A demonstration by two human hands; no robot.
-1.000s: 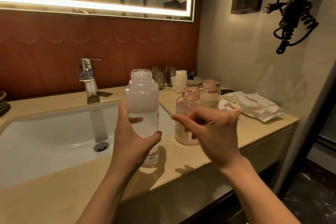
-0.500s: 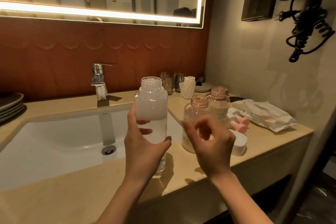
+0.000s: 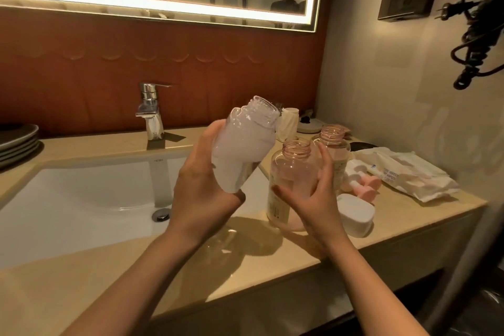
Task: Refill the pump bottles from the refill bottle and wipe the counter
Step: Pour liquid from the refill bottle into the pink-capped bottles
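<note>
- Refill bottle, clear with a cloudy white fill and no cap, is off the worktop, tilted with its open mouth pointing up and to the right toward the near pump bottle.
- Left hand is wrapped around the refill bottle's lower half, palm under it, fingers closed on its side.
- Right hand clasps the near pump bottle, thumb on the front, fingers curled round its right side; the bottle stands upright on the worktop by the right edge of the sink.
- That pump bottle is pinkish, open at the neck, with some liquid in the bottom part.
- Second pump bottle, also open-necked, stands just behind and to the right of the first.
- Two pink pump heads lie on the worktop to the right of the bottles, with a white cap nearer the front edge.
- Pack of wet wipes lies toward the right back corner, by the wall.
- Wet glints show on the worktop in front of the sink, below the refill bottle.
- Chrome tap stands at the back edge behind the basin; stacked plates sit at the far left.
</note>
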